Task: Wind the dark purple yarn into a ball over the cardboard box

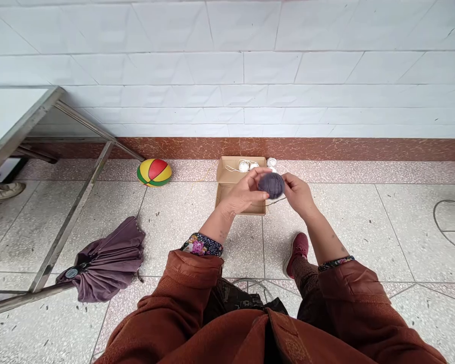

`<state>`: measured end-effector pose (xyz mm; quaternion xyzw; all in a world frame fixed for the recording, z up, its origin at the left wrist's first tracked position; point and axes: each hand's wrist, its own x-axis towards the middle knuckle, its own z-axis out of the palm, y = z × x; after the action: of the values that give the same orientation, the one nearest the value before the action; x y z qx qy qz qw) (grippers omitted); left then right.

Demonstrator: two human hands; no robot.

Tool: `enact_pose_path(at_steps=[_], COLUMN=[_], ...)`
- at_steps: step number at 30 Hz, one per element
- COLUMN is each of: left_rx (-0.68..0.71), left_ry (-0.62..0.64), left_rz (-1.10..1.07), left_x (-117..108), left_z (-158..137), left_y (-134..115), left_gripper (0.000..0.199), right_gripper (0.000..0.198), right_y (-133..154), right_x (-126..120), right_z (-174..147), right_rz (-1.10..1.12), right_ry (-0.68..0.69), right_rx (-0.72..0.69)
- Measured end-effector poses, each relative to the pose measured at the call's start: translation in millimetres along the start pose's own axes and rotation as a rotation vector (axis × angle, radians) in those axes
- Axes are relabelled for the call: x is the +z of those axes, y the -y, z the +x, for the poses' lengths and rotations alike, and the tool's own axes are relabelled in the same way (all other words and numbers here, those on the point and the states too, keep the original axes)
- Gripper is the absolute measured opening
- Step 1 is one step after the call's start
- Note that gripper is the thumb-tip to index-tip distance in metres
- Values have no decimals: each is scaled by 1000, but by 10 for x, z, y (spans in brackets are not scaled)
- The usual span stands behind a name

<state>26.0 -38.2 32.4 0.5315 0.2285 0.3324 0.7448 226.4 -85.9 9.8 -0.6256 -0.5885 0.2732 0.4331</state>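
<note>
A dark purple-grey ball of yarn (pixel 272 186) is held up in front of me. My left hand (pixel 246 192) grips its left side between thumb and fingers. At the ball's right edge is my right hand (pixel 296 192), its fingers pinched together, with a dark loose strand (pixel 276 201) running just below them. What the right fingertips hold is too small to be certain of. Beneath my hands an open cardboard box (pixel 227 174) rests on the floor, partly hidden by them. White yarn balls (pixel 244 166) lie at its lid, and another white ball (pixel 272 162) sits just right of it.
A red, yellow and green ball (pixel 154 172) lies left of the box by the wall. A folded purple umbrella (pixel 109 263) is beside the metal-framed table (pixel 23 121). A grey cable (pixel 440 222) loops on the floor at right. Someone's shoe (pixel 3 192) shows under the table.
</note>
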Motion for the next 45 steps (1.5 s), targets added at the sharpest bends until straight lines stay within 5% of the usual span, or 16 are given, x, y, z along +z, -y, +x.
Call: enact_pose_path(at_steps=[4,7,10,13,18,23,29,34,37,39,42,45], left_rx=[28,-37,-118,-150,-109,33,28,-19,-75,-72,-20,29], left_ry=[-317,-464,-381,-157,122,-76,-396,-265,38,132,34,-173], left_rz=[-9,192,395,461,149,-83,195,496,359,171,-34,-49], left_x=[-131,-199,-182,-114,-37,-50,-188,-189,-107,-50,-16,-70], left_z=[108,130,89,26,-16,33,108,50,-21,-45,-22,45], left_y=[82,122,123,104,40,-6,104,117,51,7,-22,9], left_gripper=[62,64,74,84,86,76,74,90,93,91,83,72], right_gripper=[26,22,21,24,30,28,23,24,29,31,30,26], right_y=[143,291,340,265,53,30,268,267,186,131,80,107], right_x=[80,66,-5,-78,-64,76,85,-53,-74,-51,13,74], right_z=[-88,-131,-110,-43,28,-28,-110,-35,12,21,-2,-51], right_rz=[25,119,184,167,48,-29,104,145,86,50,-3,-17], right_ry=[227,391,269,73,-55,56,344,108,-15,-60,-59,105], right_rx=[-130,-183,-158,-131,-41,-81,-184,-156,-121,-95,-67,-119])
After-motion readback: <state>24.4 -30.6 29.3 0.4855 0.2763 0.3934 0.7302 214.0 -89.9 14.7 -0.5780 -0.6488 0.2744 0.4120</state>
